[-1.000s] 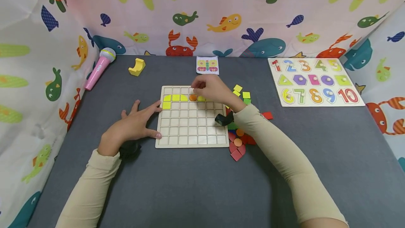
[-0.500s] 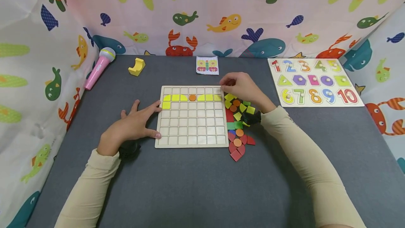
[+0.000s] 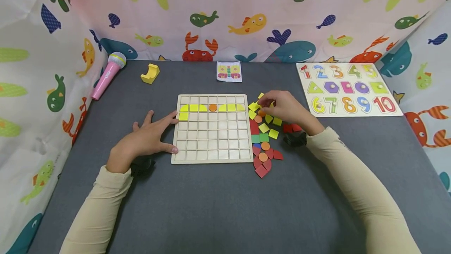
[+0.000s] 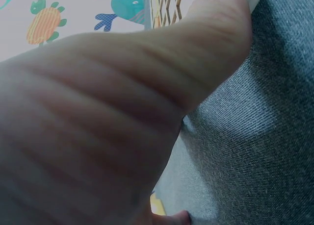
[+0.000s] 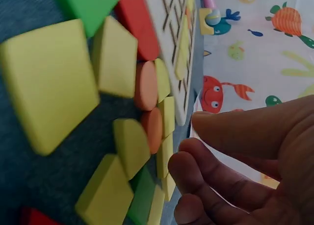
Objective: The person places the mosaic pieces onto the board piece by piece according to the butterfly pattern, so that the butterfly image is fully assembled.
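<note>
- Left hand (image 3: 146, 136): fingers extended, thumb and index apart, both tips at the left edge of a pale wooden grid board (image 3: 206, 144). Nothing gripped.
- Right hand (image 3: 282, 107): over the far part of the loose pieces, right of the board. Fingers half bent, thumb tip a little apart from them; right wrist view shows no piece between.
- Board: mid counter (image 3: 211, 211), flat, between the hands. Second row from far edge is full: three flat yellow tiles (image 3: 193, 107), an orange disc (image 3: 213, 107), three more yellow. One yellow square tile (image 3: 183, 116) sits below, leftmost cell.
- Loose pieces, just right of the board: yellow squares (image 3: 264, 128) and orange discs at the far end, green squares (image 3: 264, 137) midway, red pieces (image 3: 261, 172) nearest.
- Small printed butterfly card (image 3: 229, 71): beyond the board, far side.
- Far left: pink toy microphone (image 3: 106, 80), yellow curved block (image 3: 150, 74).
- Far right: white number-and-shape puzzle board (image 3: 338, 112).
- Behind: white sea-animal print cloth (image 3: 158, 23).
</note>
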Demonstrator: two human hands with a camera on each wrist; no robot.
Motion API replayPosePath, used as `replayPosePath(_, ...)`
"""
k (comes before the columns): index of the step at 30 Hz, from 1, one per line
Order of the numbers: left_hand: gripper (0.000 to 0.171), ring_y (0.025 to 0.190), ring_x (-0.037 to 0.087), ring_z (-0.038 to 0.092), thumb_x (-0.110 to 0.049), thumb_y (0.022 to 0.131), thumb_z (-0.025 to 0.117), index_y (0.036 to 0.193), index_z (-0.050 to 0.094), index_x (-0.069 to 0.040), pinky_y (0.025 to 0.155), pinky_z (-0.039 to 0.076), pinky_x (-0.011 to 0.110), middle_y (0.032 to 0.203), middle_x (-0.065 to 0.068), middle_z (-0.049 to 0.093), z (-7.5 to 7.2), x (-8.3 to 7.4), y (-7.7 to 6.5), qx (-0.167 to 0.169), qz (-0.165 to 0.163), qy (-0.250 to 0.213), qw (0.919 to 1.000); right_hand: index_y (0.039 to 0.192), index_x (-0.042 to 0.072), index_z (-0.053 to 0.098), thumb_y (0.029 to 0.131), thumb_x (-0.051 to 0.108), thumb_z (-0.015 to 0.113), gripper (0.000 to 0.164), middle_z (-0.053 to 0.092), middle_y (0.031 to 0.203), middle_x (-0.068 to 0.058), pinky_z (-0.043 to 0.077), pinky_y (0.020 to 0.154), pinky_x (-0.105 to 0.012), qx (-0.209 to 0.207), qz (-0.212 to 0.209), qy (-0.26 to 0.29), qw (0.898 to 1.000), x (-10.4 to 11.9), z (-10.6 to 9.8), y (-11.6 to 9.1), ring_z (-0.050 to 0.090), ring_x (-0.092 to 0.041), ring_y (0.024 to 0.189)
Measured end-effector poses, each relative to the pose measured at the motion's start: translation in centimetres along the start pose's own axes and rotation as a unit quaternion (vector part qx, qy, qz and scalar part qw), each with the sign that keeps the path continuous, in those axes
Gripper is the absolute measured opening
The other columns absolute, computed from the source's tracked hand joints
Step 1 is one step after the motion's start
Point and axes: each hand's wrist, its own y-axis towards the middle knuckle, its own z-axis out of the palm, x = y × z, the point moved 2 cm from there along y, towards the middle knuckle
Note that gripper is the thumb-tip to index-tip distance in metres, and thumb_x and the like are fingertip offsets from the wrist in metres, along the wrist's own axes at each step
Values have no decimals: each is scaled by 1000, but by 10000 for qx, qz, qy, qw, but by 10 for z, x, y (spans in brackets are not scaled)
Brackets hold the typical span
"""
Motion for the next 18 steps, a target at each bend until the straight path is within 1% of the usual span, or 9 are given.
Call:
replayPosePath(3,116,155,61,-9,-53,86,88,173,19,-19,107,-1,90,175,17,24,0,0,0,-8,9,15,10000,120,1,77,98,10,78,24,73,104,-11,51,82,-43,172,62,-163,9997,-3,1,-1,62,-27,93)
replayPosePath(8,116,155,61,-9,-53,86,88,173,20,-19,107,0,90,175,17,24,0,0,0,-8,5,49,10000,122,0,77,97,6,77,25,71,107,-12,51,80,-41,428,117,-319,9985,-5,6,-1,59,-28,93)
replayPosePath(18,115,155,62,-10,-52,86,88,173,20,-18,106,-1,90,175,17,24,0,-1,-1,-38,45,41,10000,122,-2,74,96,2,77,26,65,111,-14,51,86,-46,450,125,-340,9983,-1,11,-4,58,-31,98)
